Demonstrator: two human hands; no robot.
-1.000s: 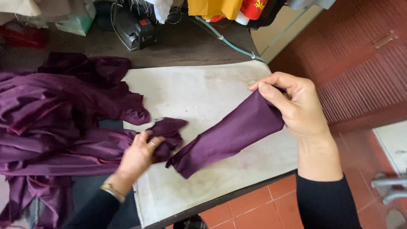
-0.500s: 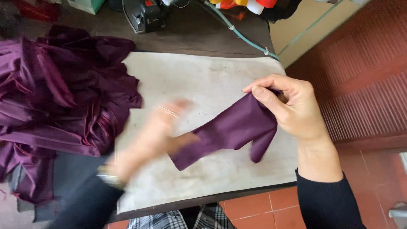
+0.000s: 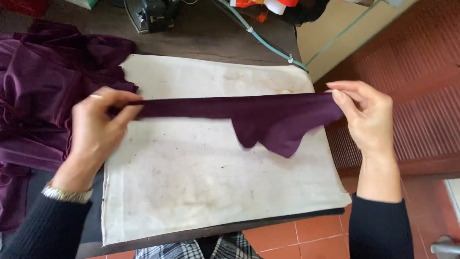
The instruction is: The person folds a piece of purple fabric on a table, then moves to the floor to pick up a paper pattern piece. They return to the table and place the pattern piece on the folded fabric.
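Note:
A long strip of dark purple fabric is stretched taut above a stained white pressing pad. My left hand pinches the strip's left end, near the pad's left edge. My right hand pinches the right end, just past the pad's right edge. A loose flap of the strip hangs down right of the middle. A watch sits on my left wrist, and both sleeves are black.
A heap of the same purple cloth lies on the left of the dark table. An iron stands at the back, with a pale green hose running past it. Red tiled floor and a red ribbed panel lie to the right.
My left hand took hold of the strip's free end and pulled it leftward. The bunched piece is now drawn out straight between both hands. My right hand stayed near the pad's right edge.

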